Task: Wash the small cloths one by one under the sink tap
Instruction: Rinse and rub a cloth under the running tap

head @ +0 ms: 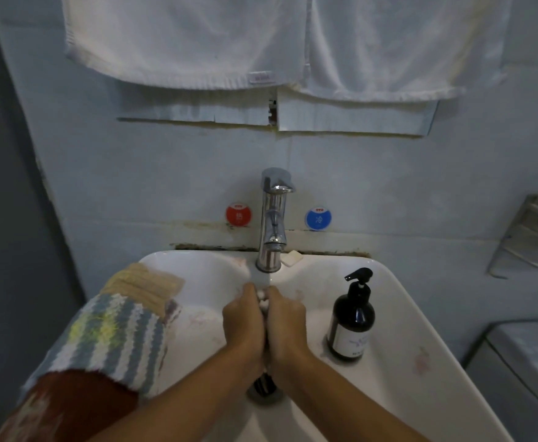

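Over the white sink (398,317), my left hand (243,320) and my right hand (285,323) are pressed together, both gripping a small white cloth (263,299). Only a bit of that cloth shows between the fingers; the rest is hidden. The hands are right under the chrome tap (272,224), where water runs down onto them. A pile of small cloths lies on the sink's left rim: a beige one (146,285), a blue-and-white striped one (114,339) and a dark red one (79,406).
A dark pump soap bottle (352,323) stands on the sink's right rim. A small white soap bar (291,258) sits behind the tap. White towels (197,39) hang on the wall above. A metal wall shelf (532,237) is at the right.
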`<action>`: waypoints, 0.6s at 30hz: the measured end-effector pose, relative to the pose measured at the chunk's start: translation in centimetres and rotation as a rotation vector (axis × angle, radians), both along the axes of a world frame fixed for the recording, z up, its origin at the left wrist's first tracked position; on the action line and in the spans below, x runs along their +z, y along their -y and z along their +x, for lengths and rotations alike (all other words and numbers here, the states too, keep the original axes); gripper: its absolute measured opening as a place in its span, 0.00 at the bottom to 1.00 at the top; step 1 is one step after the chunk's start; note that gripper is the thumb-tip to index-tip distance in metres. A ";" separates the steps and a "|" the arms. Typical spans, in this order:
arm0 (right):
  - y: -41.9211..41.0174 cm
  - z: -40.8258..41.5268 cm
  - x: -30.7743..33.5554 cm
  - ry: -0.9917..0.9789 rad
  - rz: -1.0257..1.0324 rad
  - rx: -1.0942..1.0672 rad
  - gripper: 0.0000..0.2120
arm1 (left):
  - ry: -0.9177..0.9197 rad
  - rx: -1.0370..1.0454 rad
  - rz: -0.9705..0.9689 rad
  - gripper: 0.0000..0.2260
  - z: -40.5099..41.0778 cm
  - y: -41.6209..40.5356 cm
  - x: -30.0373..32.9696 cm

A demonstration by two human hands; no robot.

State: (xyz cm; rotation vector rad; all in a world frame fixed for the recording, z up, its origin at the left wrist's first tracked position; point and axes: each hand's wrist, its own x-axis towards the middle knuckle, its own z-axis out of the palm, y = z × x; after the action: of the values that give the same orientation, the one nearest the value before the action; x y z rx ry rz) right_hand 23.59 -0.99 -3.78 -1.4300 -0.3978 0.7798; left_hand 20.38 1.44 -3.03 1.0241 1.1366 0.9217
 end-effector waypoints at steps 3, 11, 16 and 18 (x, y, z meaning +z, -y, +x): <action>-0.3 1.3 0.2 0.133 -0.036 0.001 0.10 | -0.059 -0.035 0.124 0.15 -0.1 1.2 0.2; 0.6 -0.6 0.4 0.056 -0.020 0.053 0.13 | -0.023 0.074 -0.015 0.16 -0.3 -0.1 0.7; -0.2 1.2 0.7 0.145 -0.039 0.020 0.11 | -0.077 0.095 0.063 0.17 0.8 1.8 0.0; -0.3 0.6 0.2 0.031 -0.032 0.061 0.12 | -0.071 0.056 0.076 0.17 0.9 1.1 0.1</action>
State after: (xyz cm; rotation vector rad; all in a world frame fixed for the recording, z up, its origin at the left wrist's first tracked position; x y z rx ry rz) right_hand 24.22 -0.70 -3.61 -1.4670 -0.4562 0.8172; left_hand 21.24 0.30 -2.94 1.0985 1.2018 0.9859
